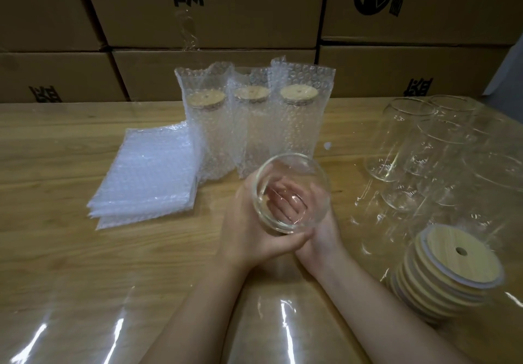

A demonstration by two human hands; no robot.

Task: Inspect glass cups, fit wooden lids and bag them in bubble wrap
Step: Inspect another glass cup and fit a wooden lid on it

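Observation:
A clear glass cup [291,171] is held above the middle of the table, tilted with its open mouth toward me. My left hand [249,230] wraps round its left side and base. My right hand [319,222] cups it from the right, and its fingers show through the glass. A stack of round wooden lids [452,261], each with a small hole, stands at the right. Several bare glass cups [424,148] are grouped at the far right. Three cups with lids stand in bubble wrap bags [252,126] behind my hands.
A pile of flat bubble wrap bags [144,176] lies on the left of the wooden table [56,250], which has a glossy clear cover. Stacked cardboard boxes [226,9] form a wall along the table's far edge.

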